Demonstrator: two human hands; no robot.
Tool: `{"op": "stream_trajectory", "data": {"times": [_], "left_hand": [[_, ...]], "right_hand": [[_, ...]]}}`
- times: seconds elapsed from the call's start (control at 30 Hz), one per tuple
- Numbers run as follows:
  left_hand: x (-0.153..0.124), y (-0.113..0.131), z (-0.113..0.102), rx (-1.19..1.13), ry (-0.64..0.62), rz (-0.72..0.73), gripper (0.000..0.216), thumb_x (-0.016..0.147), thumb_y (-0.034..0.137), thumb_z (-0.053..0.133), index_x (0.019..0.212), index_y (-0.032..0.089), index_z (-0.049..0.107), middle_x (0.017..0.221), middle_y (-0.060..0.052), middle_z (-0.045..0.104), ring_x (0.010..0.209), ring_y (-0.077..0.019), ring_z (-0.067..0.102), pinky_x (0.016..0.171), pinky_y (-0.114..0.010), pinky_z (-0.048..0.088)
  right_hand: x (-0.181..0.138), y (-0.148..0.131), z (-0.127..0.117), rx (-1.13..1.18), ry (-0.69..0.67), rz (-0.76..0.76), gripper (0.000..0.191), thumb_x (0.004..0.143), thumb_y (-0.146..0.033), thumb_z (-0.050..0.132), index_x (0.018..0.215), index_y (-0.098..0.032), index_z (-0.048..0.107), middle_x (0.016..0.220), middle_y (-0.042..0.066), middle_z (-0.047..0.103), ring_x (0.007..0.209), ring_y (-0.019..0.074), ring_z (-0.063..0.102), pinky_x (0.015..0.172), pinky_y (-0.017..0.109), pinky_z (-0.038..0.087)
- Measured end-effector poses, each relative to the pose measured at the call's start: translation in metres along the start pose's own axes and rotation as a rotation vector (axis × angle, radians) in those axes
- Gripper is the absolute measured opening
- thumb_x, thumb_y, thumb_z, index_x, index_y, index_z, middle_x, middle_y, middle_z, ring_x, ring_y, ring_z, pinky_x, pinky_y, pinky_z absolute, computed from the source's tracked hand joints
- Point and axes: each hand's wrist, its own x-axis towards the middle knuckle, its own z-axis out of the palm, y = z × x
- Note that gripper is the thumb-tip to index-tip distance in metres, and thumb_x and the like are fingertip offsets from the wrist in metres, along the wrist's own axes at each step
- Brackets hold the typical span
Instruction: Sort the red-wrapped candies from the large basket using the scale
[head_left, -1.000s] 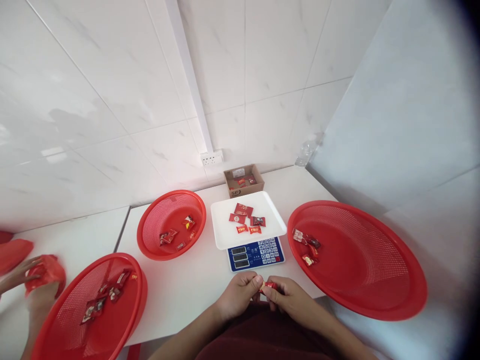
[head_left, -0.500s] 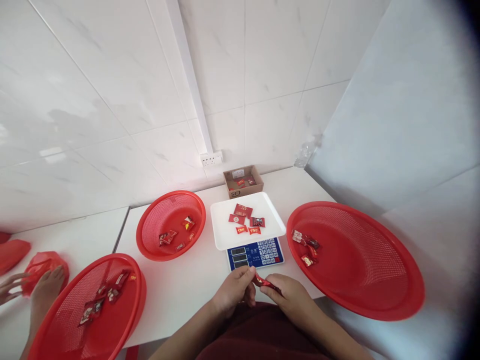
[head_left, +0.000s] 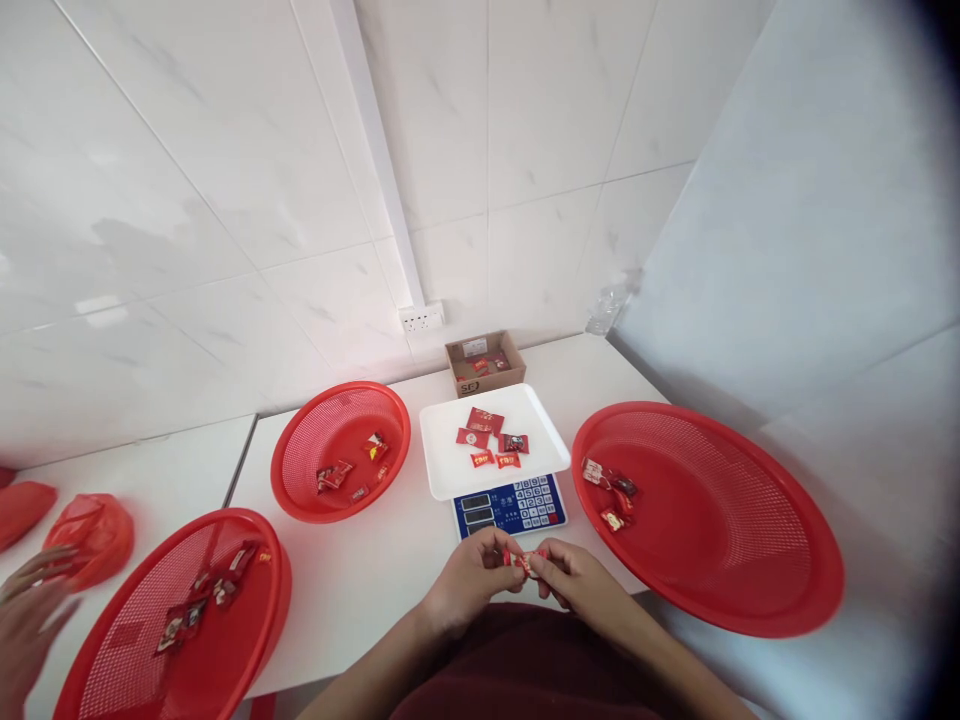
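Note:
Between my two hands, close to my body, is a small red wrapped candy (head_left: 523, 562). The fingers of my left hand (head_left: 480, 575) pinch one end of it, while my right hand (head_left: 574, 578) grips the other. Just beyond my hands stands a blue and white weighing scale (head_left: 510, 507). Its white tray (head_left: 442, 470) carries several red wrapped candies (head_left: 486, 421) lying apart from each other. Part of the candy in my hands is hidden by the fingers.
Red plastic baskets (head_left: 750, 540) with a few candies stand right, left (head_left: 341, 400) and near left (head_left: 259, 640). A cardboard box (head_left: 486, 375) with candies is behind the tray. At far left, another person's hands (head_left: 34, 610) are beside a red plastic bag (head_left: 97, 545).
My hands have drawn closer together and turned the candy, so a lighter patterned side shows. The other person's hands have moved back from the red bag.

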Motion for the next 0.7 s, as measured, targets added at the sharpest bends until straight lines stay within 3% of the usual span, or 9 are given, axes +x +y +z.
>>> {"op": "stream_trajectory", "data": {"times": [0.17, 0.3, 0.5, 0.7], "left_hand": [[0.0031, -0.0043, -0.0014, 0.093, -0.014, -0.045, 0.042, 0.066, 0.047, 0.067, 0.087, 0.017, 0.046, 0.065, 0.004, 0.055, 0.055, -0.0086, 0.05, 0.058, -0.025, 0.04], [0.0052, -0.0056, -0.0018, 0.183, -0.045, 0.033, 0.037, 0.072, 0.047, 0.061, 0.086, 0.018, 0.044, 0.061, 0.007, 0.049, 0.051, -0.0066, 0.044, 0.052, -0.022, 0.036], [0.0072, -0.0018, -0.0001, 0.166, -0.099, 0.056, 0.035, 0.074, 0.046, 0.06, 0.089, 0.019, 0.044, 0.061, 0.007, 0.046, 0.053, -0.0065, 0.043, 0.053, -0.021, 0.035], [0.0056, 0.0003, 0.0005, 0.154, -0.116, 0.008, 0.039, 0.07, 0.046, 0.063, 0.091, 0.019, 0.044, 0.059, 0.008, 0.047, 0.05, -0.0063, 0.043, 0.051, -0.021, 0.033]], "right_hand": [[-0.0002, 0.0011, 0.0011, -0.104, 0.053, -0.036, 0.038, 0.078, -0.055, 0.044, 0.064, -0.019, 0.046, 0.06, -0.002, 0.054, 0.05, 0.0091, 0.041, 0.048, 0.023, 0.031], [0.0013, 0.0022, 0.001, -0.078, 0.052, -0.033, 0.04, 0.078, -0.057, 0.044, 0.064, -0.02, 0.047, 0.056, -0.003, 0.052, 0.048, 0.0091, 0.039, 0.047, 0.023, 0.03], [0.0005, 0.0034, -0.0028, 0.088, -0.025, -0.017, 0.043, 0.075, -0.061, 0.046, 0.068, -0.019, 0.047, 0.059, -0.003, 0.053, 0.046, 0.0073, 0.037, 0.047, 0.022, 0.027], [-0.0039, 0.0049, -0.0059, 0.073, -0.112, -0.019, 0.044, 0.077, -0.062, 0.044, 0.069, -0.019, 0.047, 0.058, -0.003, 0.054, 0.049, 0.0083, 0.04, 0.05, 0.023, 0.029]]}}
